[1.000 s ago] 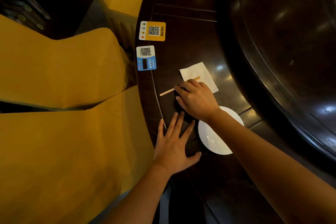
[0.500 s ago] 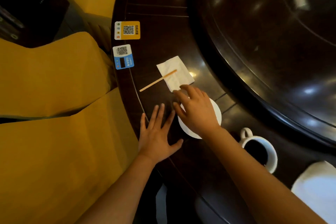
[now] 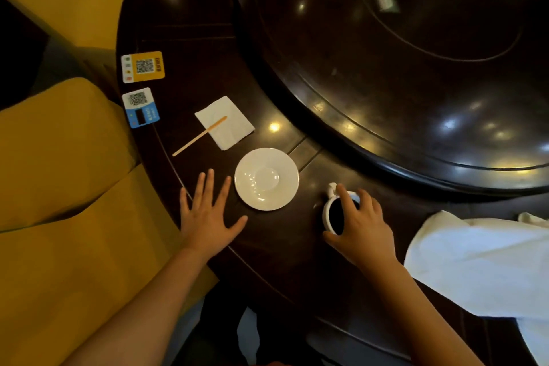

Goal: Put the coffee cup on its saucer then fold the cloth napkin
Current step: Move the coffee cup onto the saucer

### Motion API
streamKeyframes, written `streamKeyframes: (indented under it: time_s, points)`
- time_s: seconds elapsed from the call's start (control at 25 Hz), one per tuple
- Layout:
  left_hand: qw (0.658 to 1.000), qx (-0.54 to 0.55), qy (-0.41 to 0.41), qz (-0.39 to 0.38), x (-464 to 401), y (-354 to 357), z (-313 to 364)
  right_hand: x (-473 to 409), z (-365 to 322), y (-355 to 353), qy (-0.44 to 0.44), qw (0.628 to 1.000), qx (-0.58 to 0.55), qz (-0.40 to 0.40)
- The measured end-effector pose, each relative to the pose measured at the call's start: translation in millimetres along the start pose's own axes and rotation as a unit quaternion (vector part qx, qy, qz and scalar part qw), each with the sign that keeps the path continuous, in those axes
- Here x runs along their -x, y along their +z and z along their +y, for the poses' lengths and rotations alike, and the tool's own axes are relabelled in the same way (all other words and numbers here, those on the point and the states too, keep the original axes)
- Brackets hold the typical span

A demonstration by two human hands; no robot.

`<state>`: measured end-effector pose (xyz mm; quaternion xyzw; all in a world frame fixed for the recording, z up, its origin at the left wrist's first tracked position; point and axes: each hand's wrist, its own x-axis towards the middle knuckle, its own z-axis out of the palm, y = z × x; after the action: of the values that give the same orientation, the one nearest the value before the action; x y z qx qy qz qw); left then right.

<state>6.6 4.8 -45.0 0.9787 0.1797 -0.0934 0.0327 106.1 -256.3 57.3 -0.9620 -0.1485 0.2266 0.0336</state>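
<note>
Coffee cup (image 3: pixel 334 212) sat on the dark table (image 3: pixel 297 261), just right of the saucer (image 3: pixel 266 179) and apart from it, not yet on it. Cup held dark liquid, handle pointing up-left, toward the far side of the table. Right hand (image 3: pixel 361 230) was draped over the cup from above, fingers curled over the rim and thumb at the near side; looked like a grip on the rim, though whether the cup was lifted off the table could not be told. Left hand (image 3: pixel 208 217) lay flat on the table left of the saucer, fingers spread and straight, holding nothing, near the saucer rim but not touching it.

Saucer was bare, centre well visible. Cloth napkin (image 3: pixel 481 264) lay at the right side of the table in a loose, rumpled heap, partly out of view, untouched by either hand.

Progress judged: very early. Step one was only at the grasp stage; cup had to be carried a short way left and set in the saucer's well. Step two, folding the napkin, was not started.

Also present: small paper napkin (image 3: pixel 228 125) beyond the saucer with a wooden stirrer (image 3: pixel 199 136) lying across its corner, two QR code cards (image 3: pixel 142 67) at the table edge, yellow chair covers (image 3: pixel 59 157) on the left.
</note>
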Motion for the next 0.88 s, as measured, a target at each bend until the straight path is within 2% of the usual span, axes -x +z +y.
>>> streamKeyframes:
  time_s: [0.28,0.6,0.88]
  points:
    - [1.0,0.017,0.008,0.015,0,-1,1,-2,-4,-2,0.005,0.999,-0.036,0.018]
    - [0.999,0.034,0.009,0.019,-1,0,-2,-26,-70,-18,-0.128,0.987,-0.026,0.093]
    - [0.999,0.036,0.011,0.008,-2,-1,-2,-63,-117,-5,-0.173,0.982,0.025,0.074]
